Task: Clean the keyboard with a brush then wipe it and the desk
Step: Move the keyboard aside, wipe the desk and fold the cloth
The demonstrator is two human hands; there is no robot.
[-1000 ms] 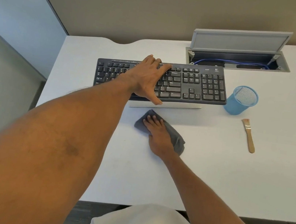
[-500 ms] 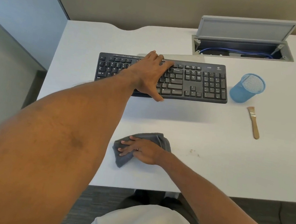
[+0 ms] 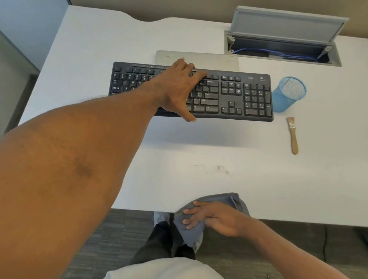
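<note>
A black keyboard (image 3: pixel 244 98) hovers tilted above the white desk (image 3: pixel 315 183), throwing a shadow below it. My left hand (image 3: pixel 178 88) grips it at the middle, fingers over the far edge and thumb at the near edge. A grey cloth (image 3: pixel 224 201) lies at the desk's front edge and partly hangs over it. On the cloth rests my right hand (image 3: pixel 214 218), its fingers fairly straight. A wooden brush (image 3: pixel 293 134) lies on the desk to the right of the keyboard. Dark specks of dirt (image 3: pixel 220 168) sit mid-desk.
A blue mesh cup (image 3: pixel 287 94) stands at the keyboard's right end. Behind the keyboard lies a flat grey plate (image 3: pixel 213 61). An open cable hatch (image 3: pixel 282 49) with blue wires sits at the back. Partition walls close the back and sides.
My right hand has dragged the cloth from just below the keyboard back to the desk's front edge, where it now hangs over. My left hand still holds the keyboard up.
</note>
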